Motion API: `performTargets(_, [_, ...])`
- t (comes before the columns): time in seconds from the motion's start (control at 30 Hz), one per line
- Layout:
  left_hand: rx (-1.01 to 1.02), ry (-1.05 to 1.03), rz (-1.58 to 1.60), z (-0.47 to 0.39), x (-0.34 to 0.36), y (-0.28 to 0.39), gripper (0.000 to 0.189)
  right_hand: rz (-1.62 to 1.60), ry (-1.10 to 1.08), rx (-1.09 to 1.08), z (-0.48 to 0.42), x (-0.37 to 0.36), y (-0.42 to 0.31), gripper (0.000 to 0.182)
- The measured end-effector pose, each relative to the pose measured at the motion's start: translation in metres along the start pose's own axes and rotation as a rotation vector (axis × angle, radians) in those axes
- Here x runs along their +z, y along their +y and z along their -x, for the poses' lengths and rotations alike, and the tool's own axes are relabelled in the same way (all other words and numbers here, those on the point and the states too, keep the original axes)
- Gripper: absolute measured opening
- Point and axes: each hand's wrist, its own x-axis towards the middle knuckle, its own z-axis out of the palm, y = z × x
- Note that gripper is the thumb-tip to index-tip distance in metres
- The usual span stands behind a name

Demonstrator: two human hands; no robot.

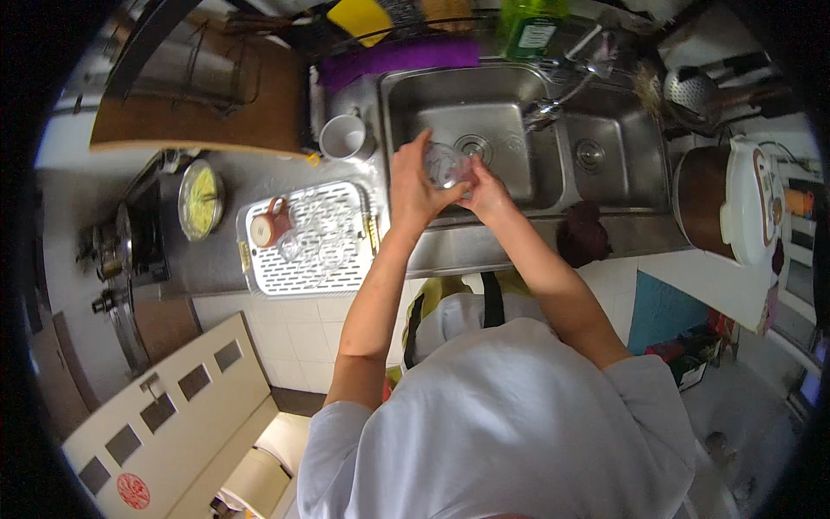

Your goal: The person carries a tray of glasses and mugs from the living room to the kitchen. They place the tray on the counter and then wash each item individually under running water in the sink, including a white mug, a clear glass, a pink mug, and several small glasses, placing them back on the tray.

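Note:
Over the left part of the large steel sink basin (499, 123), my left hand (415, 188) and my right hand (487, 191) hold a clear glass vessel (446, 163) between them. The left fingers wrap its left side and the right fingers touch its right side. Left of the sink, a white slotted draining tray (311, 279) carries several clear glasses (324, 233) and a reddish-brown mug (271, 226) lying tipped over. A white mug (343, 137) stands on the counter by the basin's left edge. The chrome faucet (543, 113) reaches over the divider between the two basins.
A smaller basin (603, 152) adjoins on the right, with a dark red cloth (583, 235) on the front edge. Farther right sits a white and brown rice cooker (726, 201). Behind the sink stands a green bottle (532, 32). A bowl of shredded food (200, 200) is at left.

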Motion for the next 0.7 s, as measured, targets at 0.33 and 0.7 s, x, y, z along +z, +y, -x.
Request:
performTargets(0.33, [-0.321,-0.392,0.531,-0.037,0.165,-0.038,0.08,-0.345,0.298,0.124,-0.035,-0.125,-0.041,0.032])
performTargets(0.7, [-0.589,-0.136,0.55,-0.065,0.22,-0.065,0.029,-0.265,0.322,0.146,-0.069,-0.146,-0.073,0.03])
